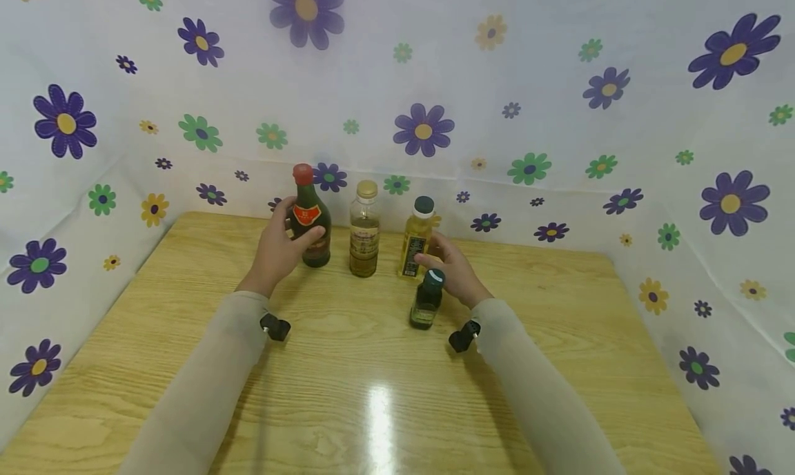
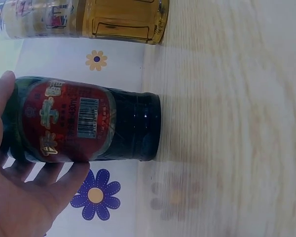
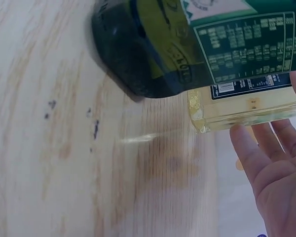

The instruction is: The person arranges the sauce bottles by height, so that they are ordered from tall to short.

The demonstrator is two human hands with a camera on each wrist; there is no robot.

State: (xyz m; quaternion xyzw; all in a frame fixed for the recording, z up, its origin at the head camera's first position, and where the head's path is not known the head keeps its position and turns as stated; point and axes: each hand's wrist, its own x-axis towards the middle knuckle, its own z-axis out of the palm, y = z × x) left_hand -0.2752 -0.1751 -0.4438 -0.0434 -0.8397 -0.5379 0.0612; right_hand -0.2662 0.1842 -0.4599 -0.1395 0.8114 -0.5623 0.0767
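My left hand (image 1: 282,249) is wrapped around a dark green glass bottle (image 2: 133,126) with a red cap and red label, thumb on the near side and fingers behind. To the right of it, a clear bottle (image 1: 364,240) of amber liquid with a gold cap stands upright. My right hand (image 1: 456,268) holds a bottle of yellow oil (image 1: 417,235) with a dark green cap, thumb across its front label. In front of that oil bottle stands a small dark green bottle (image 1: 426,301); it overlaps the oil bottle in the right wrist view.
All the bottles are toward the back of a wood-grain table (image 1: 323,378). A white flowered cloth (image 1: 459,74) hangs behind the table and along both sides. Black wrist cameras sit on both sleeves.
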